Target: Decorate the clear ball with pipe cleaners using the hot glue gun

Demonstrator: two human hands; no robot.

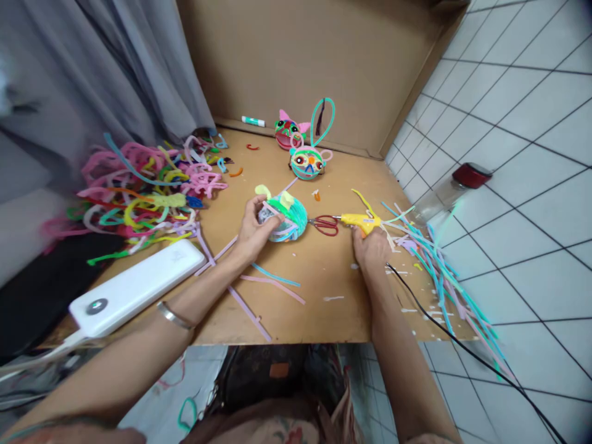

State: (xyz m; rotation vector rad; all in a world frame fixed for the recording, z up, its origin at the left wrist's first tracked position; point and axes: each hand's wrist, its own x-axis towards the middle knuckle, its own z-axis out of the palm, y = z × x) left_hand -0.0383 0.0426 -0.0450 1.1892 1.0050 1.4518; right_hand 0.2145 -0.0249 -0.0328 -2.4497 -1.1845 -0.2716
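My left hand (258, 231) is closed around a round pipe-cleaner ornament (296, 213), turquoise and green with pale yellow ears, held low above the table. My right hand (371, 246) grips the handle of a yellow glue gun (358, 220), its nozzle pointing left toward the ornament. Between the two lie red-handled scissors (327, 226), their blades partly hidden by the ornament. Loose lilac and blue pipe cleaners (272, 285) rest on the wood near my left forearm.
Two finished-looking animal heads (308, 163) stand at the back beside a marker (253, 121). At left are a heap of pipe cleaners (152, 185) and a white power bank (139, 287). More pipe cleaners (444, 271), a bottle (439, 197) and a black cord (430, 314) are at right.
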